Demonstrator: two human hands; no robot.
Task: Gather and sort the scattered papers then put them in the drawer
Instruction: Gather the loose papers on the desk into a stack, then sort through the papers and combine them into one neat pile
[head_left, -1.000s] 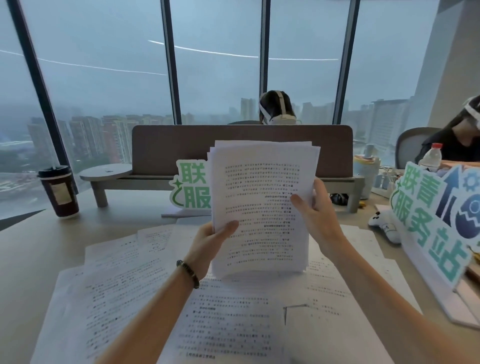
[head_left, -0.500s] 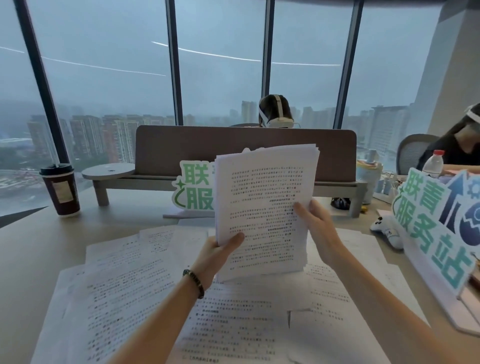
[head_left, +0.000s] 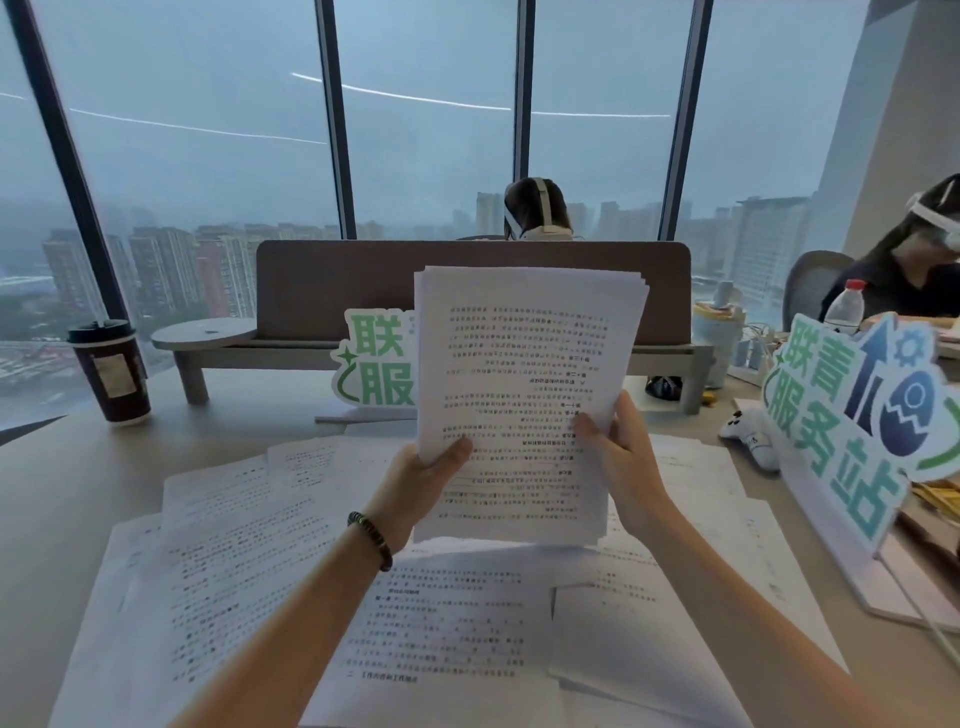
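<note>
Loose white printed sheets (head_left: 426, 623) lie nearest us, overlapping one another across the pale wooden desk (head_left: 62, 499). Above them we hold up a stack of white printed pages (head_left: 524, 395), upright and facing us, its lower edge clear of the sheets below. Our left hand (head_left: 415, 483), with a dark beaded bracelet (head_left: 370, 540) at the wrist, grips the stack's lower left edge, thumb on the front. Our right hand (head_left: 621, 462) grasps the lower right edge, thumb pressed on the front page.

To the right stands a white sign with green characters (head_left: 852, 415), and a small white toy figure (head_left: 748, 441) lies just beside it. Behind the stack, a second green and white sign (head_left: 374, 364) is partly hidden. At far left stands a dark brown paper cup with a black lid (head_left: 110, 371). Farther back runs a brown desk divider (head_left: 332, 291); beyond it we see a person's head with a white headset (head_left: 535, 210), then tall windows (head_left: 208, 130).
</note>
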